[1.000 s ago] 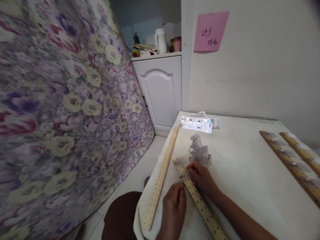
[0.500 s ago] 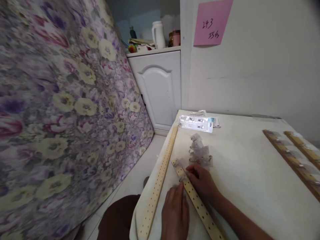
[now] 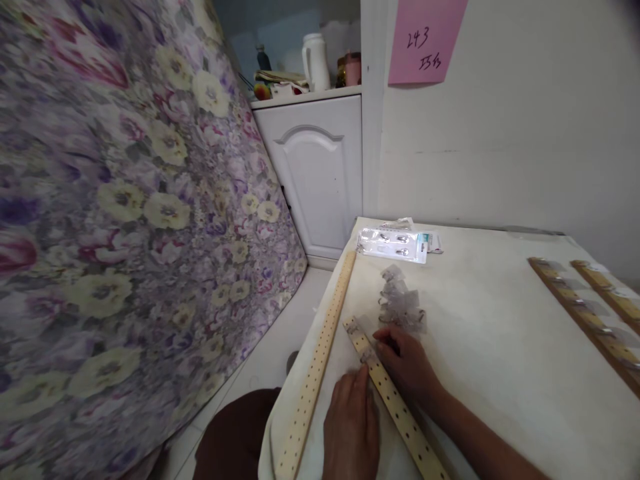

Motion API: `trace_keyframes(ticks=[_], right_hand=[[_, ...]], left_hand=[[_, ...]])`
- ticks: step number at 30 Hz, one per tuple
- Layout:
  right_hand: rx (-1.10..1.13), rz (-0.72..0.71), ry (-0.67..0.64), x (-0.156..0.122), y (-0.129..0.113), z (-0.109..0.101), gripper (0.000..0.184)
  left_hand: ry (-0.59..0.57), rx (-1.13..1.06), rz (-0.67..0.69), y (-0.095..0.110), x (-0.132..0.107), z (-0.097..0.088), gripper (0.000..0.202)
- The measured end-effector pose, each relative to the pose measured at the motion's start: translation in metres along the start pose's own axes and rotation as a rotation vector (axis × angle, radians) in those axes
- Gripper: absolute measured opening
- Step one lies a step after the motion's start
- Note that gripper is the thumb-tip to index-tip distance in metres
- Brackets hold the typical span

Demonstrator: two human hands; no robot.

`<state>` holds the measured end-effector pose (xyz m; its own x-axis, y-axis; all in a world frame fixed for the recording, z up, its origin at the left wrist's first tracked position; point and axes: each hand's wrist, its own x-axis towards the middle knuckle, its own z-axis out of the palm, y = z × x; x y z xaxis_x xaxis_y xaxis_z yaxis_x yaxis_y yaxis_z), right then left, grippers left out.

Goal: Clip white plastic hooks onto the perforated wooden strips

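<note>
A pale wooden strip with rows of holes (image 3: pixel 400 415) lies slantwise on the table in front of me. Small clear pieces with metal parts, like adhesive hooks (image 3: pixel 367 355), sit near its far end. My left hand (image 3: pixel 350 423) bears on the strip's left edge, its fingers close together and the fingertips beside the nearer clear piece. Across the strip, my right hand (image 3: pixel 404 360) is closed in a pinch at the edge of that same piece; its fingertips partly hide the contact. Just beyond lies an overlapping pile of clear hooks (image 3: pixel 400 300).
A second perforated strip (image 3: pixel 320 360) runs along the table's left edge. Packaged hooks (image 3: pixel 393 245) lie at the back. Two brown strips fitted with clear pieces (image 3: pixel 583 313) lie at right. A floral curtain (image 3: pixel 150 233) hangs left; a white cabinet (image 3: pixel 320 180) stands behind.
The view has shifted very slightly. Both hands keep nearly the same place at the strip, and the clear pieces on it look unmoved.
</note>
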<state>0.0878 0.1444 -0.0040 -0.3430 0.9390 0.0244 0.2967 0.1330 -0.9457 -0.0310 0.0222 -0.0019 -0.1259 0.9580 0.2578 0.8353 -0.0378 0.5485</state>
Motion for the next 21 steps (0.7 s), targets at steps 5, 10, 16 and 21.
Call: trace_keyframes(ticks=[5, 10, 16, 21], right_hand=[[-0.008, -0.002, 0.013, 0.0002, 0.0016, 0.0003, 0.017], [-0.031, -0.013, 0.02, -0.0001, 0.0002, -0.0002, 0.018], [-0.02, -0.021, 0.006, 0.0002, 0.0024, 0.0, 0.018], [-0.038, -0.029, 0.013, 0.0003, 0.0043, -0.0007, 0.018]], left_hand=[[-0.035, -0.013, -0.014, 0.0017, 0.0012, -0.0004, 0.041], [-0.011, 0.011, -0.005, 0.0015, 0.0011, 0.0009, 0.04], [0.004, 0.033, 0.019, 0.0006, -0.0004, 0.0016, 0.04], [0.018, 0.035, 0.028, -0.0002, -0.0004, 0.0026, 0.04]])
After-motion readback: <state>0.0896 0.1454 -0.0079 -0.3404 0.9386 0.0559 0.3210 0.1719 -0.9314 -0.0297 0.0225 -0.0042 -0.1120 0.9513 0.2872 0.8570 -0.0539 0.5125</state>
